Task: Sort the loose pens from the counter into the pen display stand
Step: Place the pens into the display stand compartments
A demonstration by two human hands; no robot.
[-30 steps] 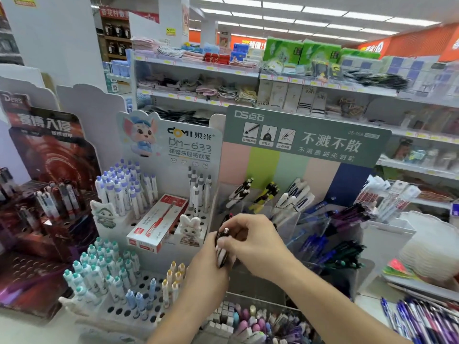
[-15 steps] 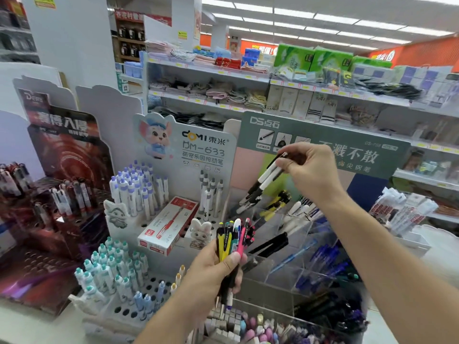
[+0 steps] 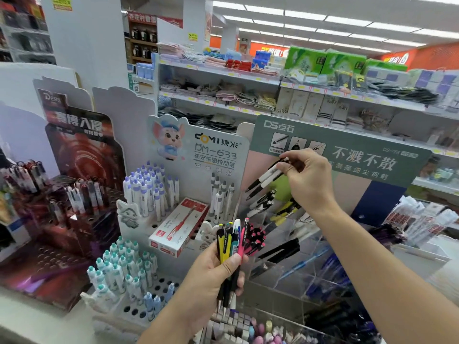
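Note:
My left hand (image 3: 211,274) grips a bundle of pens (image 3: 232,240) upright, yellow, teal, blue and pink, low in the middle. My right hand (image 3: 306,177) is raised in front of the green-headed pen display stand (image 3: 347,155) and pinches two black-and-white pens (image 3: 267,177) by their top ends. Their tips point down-left toward the stand's upper left compartment, where more black-and-white pens (image 3: 260,203) lie. Clear acrylic compartments (image 3: 293,269) below hold black and blue pens.
A white mouse-themed pen stand (image 3: 188,155) with purple and teal pens and a red-and-white pen box (image 3: 178,227) stands to the left. A dark red display (image 3: 82,155) is further left. An eraser bin (image 3: 248,328) sits below. Store shelves run behind.
The two hands were together low in front of the stand; my right hand has drawn two black-and-white pens out of the bundle and lifted them to the stand's upper left. The view shifted slightly.

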